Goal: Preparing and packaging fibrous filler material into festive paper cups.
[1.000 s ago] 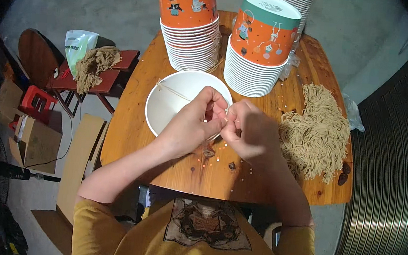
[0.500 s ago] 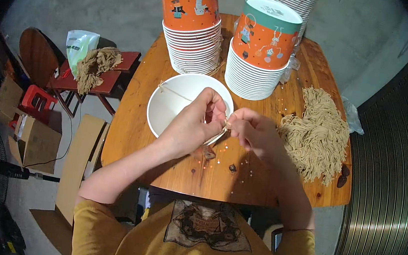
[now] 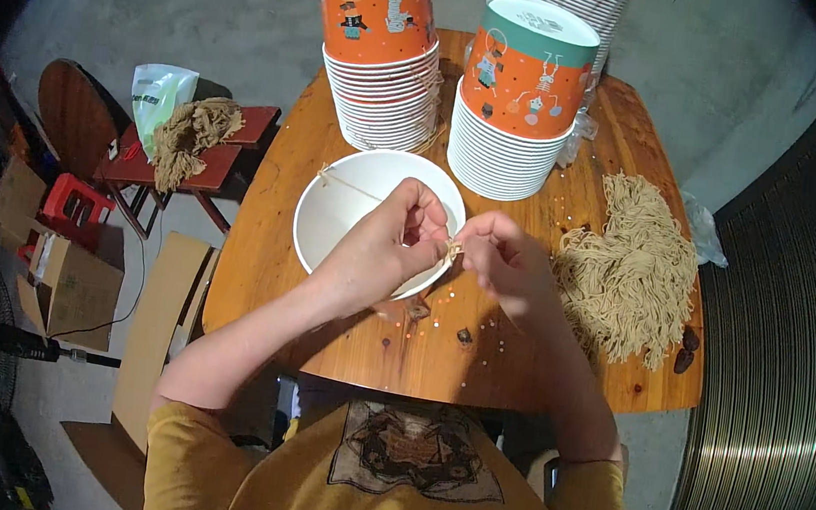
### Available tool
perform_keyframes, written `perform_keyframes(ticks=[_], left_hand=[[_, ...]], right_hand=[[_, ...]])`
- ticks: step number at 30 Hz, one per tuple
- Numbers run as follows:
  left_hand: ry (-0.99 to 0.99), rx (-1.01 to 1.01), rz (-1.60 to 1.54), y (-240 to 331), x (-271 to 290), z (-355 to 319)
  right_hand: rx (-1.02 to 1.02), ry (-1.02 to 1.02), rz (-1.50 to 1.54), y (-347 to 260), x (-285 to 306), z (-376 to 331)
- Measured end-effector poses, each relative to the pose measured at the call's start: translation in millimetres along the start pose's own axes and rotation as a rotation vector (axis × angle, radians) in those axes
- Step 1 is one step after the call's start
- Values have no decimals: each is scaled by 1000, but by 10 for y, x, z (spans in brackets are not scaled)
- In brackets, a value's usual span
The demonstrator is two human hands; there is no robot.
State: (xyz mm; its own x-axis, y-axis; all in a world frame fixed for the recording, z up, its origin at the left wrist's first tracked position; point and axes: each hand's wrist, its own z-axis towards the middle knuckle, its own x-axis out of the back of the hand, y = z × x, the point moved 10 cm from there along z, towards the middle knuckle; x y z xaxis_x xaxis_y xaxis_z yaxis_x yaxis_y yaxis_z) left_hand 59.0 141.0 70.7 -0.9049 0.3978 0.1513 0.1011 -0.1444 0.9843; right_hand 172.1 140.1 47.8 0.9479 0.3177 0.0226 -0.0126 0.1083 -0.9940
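I see my two hands working over the middle of the round wooden table (image 3: 338, 338), with free board toward the near edge and only small crumbs and dark bits lying there. My left hand (image 3: 384, 242) and right hand (image 3: 503, 261) are both pressed together at the fingertips, pinching a thin tan string (image 3: 451, 249) exactly between them, just above the right rim of the white bowl (image 3: 342, 217); another strand lies across the bowl's far-left rim. Behind the bowl stand two stacks of orange paper cups (image 3: 380, 60), close to the hands, and a big pile of tan strings (image 3: 633, 266) lies just beside my right hand, near the table's right edge.
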Motion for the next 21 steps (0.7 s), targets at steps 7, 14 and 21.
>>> perform_keyframes(ticks=[7,14,21], left_hand=[[-16,-5,48,-10,-2,-3],[-36,2,133,-15,-52,-34],[-19,74,274,-35,-2,-62]], right_hand=[[167,91,-267,-163,-21,-67],[133,81,-147,-120,22,-48],[169,35,-31,-86,58,-50]])
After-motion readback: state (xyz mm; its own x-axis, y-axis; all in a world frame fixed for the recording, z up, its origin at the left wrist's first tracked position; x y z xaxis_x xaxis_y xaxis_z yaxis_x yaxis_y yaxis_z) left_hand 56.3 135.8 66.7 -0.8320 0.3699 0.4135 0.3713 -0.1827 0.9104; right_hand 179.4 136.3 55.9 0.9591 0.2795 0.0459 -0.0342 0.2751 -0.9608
